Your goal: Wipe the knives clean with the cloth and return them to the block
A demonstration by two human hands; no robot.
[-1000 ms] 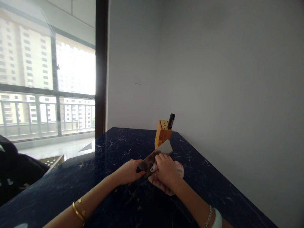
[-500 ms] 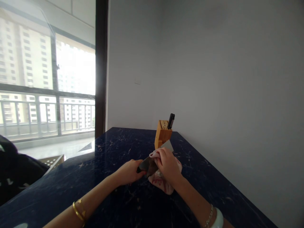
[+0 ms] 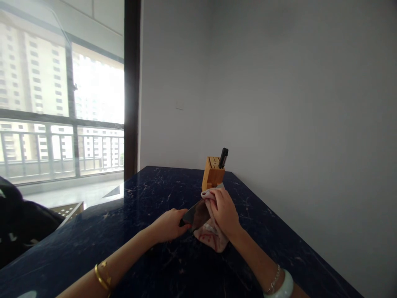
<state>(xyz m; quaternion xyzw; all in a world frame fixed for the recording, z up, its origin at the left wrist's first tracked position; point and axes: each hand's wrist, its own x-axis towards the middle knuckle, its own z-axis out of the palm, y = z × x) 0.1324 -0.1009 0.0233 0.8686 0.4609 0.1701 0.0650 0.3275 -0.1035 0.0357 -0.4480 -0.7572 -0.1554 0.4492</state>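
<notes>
My left hand point(image 3: 171, 224) is closed round the dark handle of a broad-bladed kitchen knife point(image 3: 198, 214), most of the handle hidden in the fingers. The blade points away to the right, above the table. In my right hand point(image 3: 226, 212) is a pale pinkish cloth point(image 3: 214, 240) with red marks, folded over the blade toward its far end and gripped there. Its lower part hangs below the blade. Just beyond the blade's tip stands a wooden knife block point(image 3: 213, 174), with a black-handled tool point(image 3: 223, 158) upright in its right side.
The hands work over a dark blue marbled table point(image 3: 167, 182). A grey wall point(image 3: 294, 124) runs along its right side. At the left are a black bag-like object point(image 3: 25, 219), a perforated light-coloured box edge point(image 3: 70, 211) and a large window point(image 3: 62, 103).
My right hand has slid the cloth along the blade, away from the handle, toward the tip. More of the blade near the handle shows. My left hand has stayed in place.
</notes>
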